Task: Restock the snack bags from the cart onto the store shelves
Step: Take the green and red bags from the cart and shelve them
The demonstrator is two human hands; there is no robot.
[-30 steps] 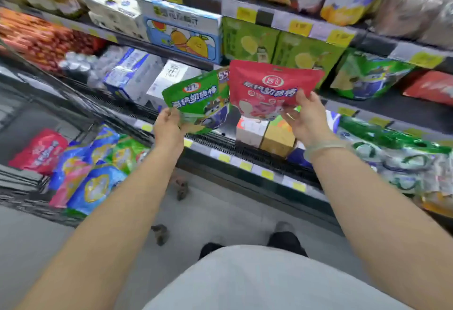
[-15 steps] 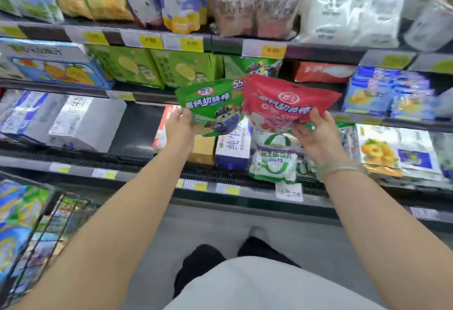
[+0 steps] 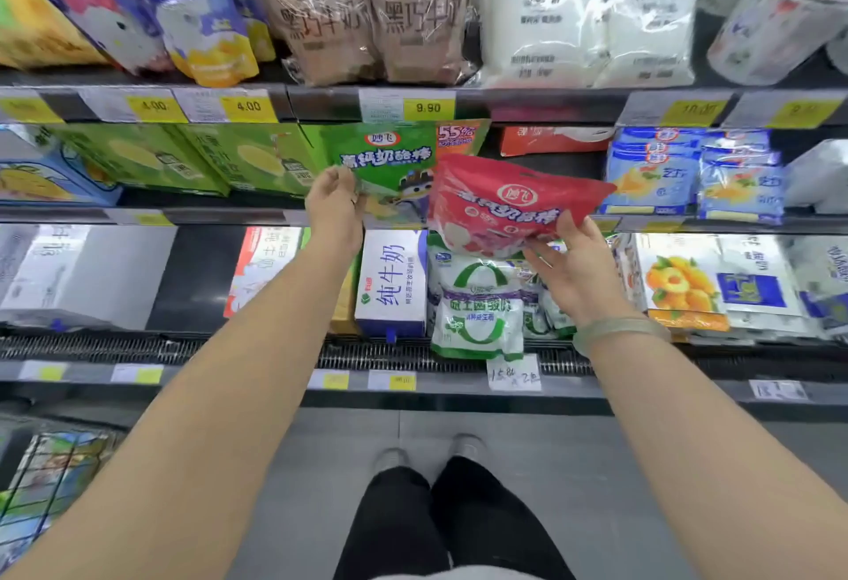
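The left hand (image 3: 335, 207) is pinching the green bag (image 3: 387, 164) by its lower left corner and holding it upright, its face turned to the person. The bag is already sitting at the mouth of the middle shelf (image 3: 220, 215), just right of the green boxes (image 3: 192, 157) and in front of an orange bag (image 3: 461, 136). The right hand (image 3: 579, 274) is gripping the red bag (image 3: 509, 207) from below, thumb on the front and fingers underneath. This bag is lying wider than tall, its long axis running left to right and tipping down toward the right, and it is hanging lower and nearer the person, overlapping the green bag's right edge. The open slot is lying up and away from the right hand, between the orange bag and the blue packs (image 3: 651, 175). Judging from this, the red bag is needing to be raised, stood upright and pushed forward there, with the right hand the nearer one. The cart (image 3: 50, 483) is standing low on the left.
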